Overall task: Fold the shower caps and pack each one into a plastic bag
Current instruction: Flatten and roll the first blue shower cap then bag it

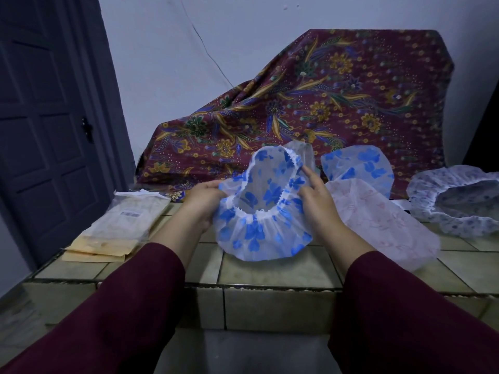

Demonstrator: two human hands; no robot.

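Held cap (263, 211): centre of the frame, white with blue flowers, opening facing the camera, lower edge at or just above the tiled counter (272, 271)
Left hand (205, 201): left of centre, fingers curled, pinching the cap's left rim
Right hand (318, 201): right of centre, thumb and fingers gripping the cap's right rim at the elastic
Pink cap (383, 222): lying on the counter, just right of the held cap
Second blue cap (359, 166): behind the pink cap, against the batik cloth (310, 103)
Dotted cap (456, 201): right edge of the frame
Bags (127, 222): clear plastic, stacked at the left of the counter
Door (46, 130): dark, upper left
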